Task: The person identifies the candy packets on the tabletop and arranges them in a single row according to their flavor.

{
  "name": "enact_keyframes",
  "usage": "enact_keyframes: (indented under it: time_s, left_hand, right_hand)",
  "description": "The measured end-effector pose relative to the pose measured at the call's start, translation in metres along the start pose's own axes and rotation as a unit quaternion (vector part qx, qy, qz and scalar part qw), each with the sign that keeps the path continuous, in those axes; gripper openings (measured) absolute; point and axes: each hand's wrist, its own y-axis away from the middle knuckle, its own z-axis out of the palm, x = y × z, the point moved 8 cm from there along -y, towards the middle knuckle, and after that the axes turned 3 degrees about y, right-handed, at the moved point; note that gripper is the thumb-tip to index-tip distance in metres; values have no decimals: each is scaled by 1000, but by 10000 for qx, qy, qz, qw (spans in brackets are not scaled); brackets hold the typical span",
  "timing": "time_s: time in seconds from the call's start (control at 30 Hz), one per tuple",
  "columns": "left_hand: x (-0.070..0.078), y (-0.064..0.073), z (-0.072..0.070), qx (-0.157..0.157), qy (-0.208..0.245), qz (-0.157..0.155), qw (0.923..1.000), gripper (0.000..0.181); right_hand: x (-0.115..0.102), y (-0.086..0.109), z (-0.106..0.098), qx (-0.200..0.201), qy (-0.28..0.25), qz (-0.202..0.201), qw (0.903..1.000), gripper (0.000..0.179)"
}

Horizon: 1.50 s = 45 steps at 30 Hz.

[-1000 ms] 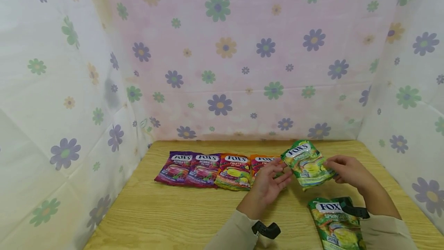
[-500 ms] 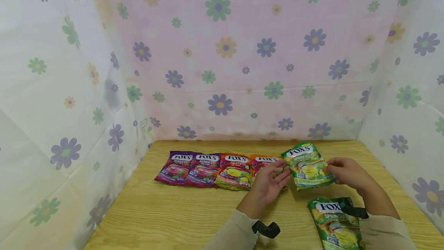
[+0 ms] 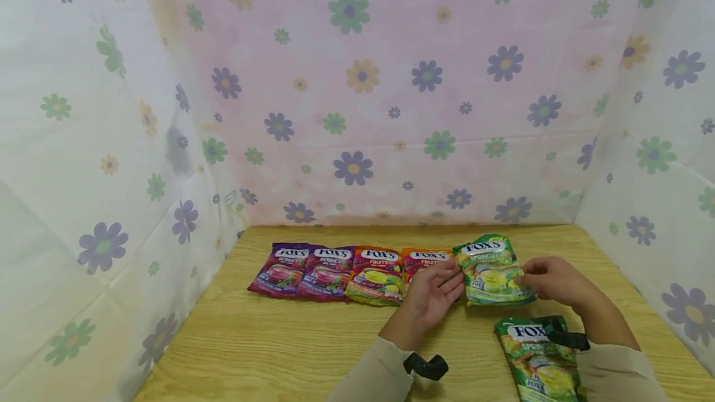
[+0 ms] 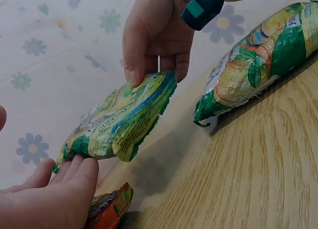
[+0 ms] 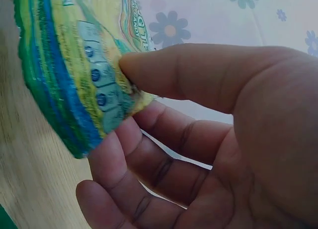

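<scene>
My right hand (image 3: 558, 281) pinches the lower right corner of a green Fox's Spring Tea candy bag (image 3: 493, 272), thumb (image 5: 164, 70) on the front and fingers behind. In the left wrist view the bag (image 4: 119, 119) is held tilted above the wooden table. My left hand (image 3: 427, 303) is palm up at the bag's left side, its extended fingers (image 4: 74, 174) touching the underside, thumb apart. Just behind the left fingers lies an orange Fox's Fruits bag (image 3: 422, 262), partly covered by that hand.
A second green Spring Tea bag (image 3: 542, 361) lies near the front, partly under the right forearm. Left of the hands, another orange Fruits bag (image 3: 377, 275) and two purple Berries bags (image 3: 329, 275) form a row. Flowered cloth walls (image 3: 391, 110) enclose the wooden table (image 3: 268, 346).
The held green bag has come down slightly and turned straighter, its top now level with the row. The right hand has shifted a little down and left with it; the left hand has barely moved.
</scene>
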Motion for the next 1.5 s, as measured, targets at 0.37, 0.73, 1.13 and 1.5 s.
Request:
enact_keyframes:
  time_s: [0.37, 0.73, 1.13, 1.5]
  left_hand:
    - [-2, -1, -1, -111, 51, -159, 9998, 57]
    - [-4, -3, 0, -376, 19, -116, 9992, 64]
    - [-5, -5, -4, -357, 3, -70, 9993, 66]
    - [-4, -4, 1, -509, -86, -1, 9987, 65]
  right_hand:
    - [5, 0, 7, -174, 112, 52, 9998, 26]
    - [9, -2, 11, -245, 149, 79, 9996, 24]
    - [10, -5, 18, -334, 42, 15, 9994, 20]
    - [10, -7, 16, -116, 310, 59, 9994, 19]
